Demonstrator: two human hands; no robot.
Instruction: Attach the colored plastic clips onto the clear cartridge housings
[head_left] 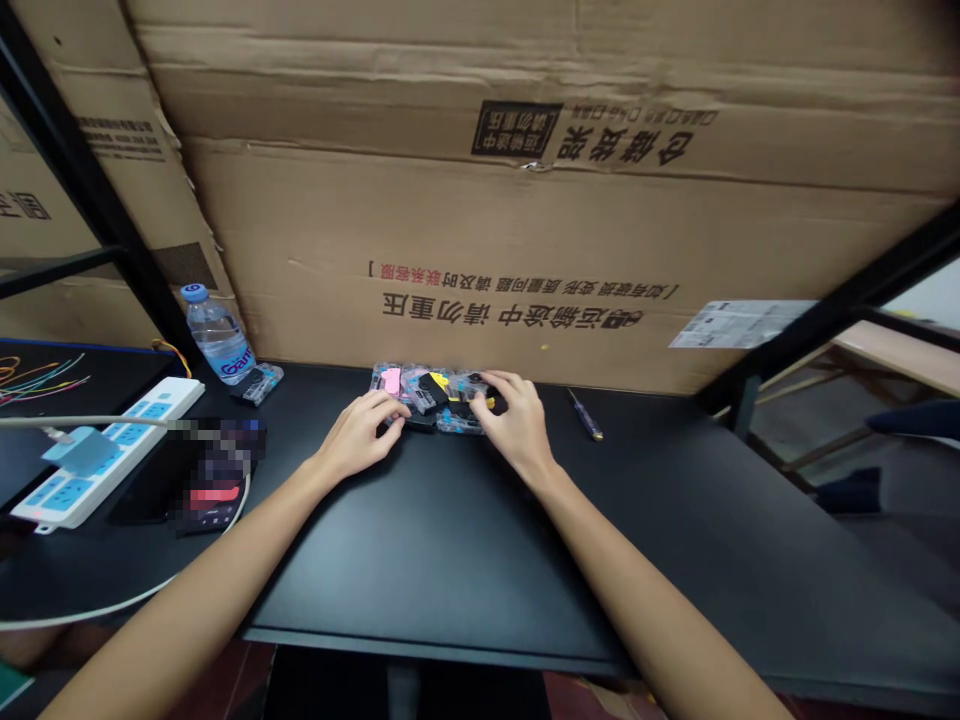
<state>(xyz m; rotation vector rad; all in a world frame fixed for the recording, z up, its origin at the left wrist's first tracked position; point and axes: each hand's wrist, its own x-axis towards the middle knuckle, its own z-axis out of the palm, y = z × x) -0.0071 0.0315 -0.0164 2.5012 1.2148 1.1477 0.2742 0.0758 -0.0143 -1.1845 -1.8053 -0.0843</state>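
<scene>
A small heap of clear plastic packets lies on the black desk, holding pink, yellow, black and cyan parts. My left hand sits at the heap's left side, its fingertips on a black piece at the edge. My right hand is curled over the heap's right side, fingers closed around a packet with yellow and black parts. Much of the heap's middle is hidden by my fingers.
A yellow-handled screwdriver lies to the right. At left are a water bottle, a white power strip, a blurred dark object and a white cable. Flattened cardboard stands along the desk's back edge.
</scene>
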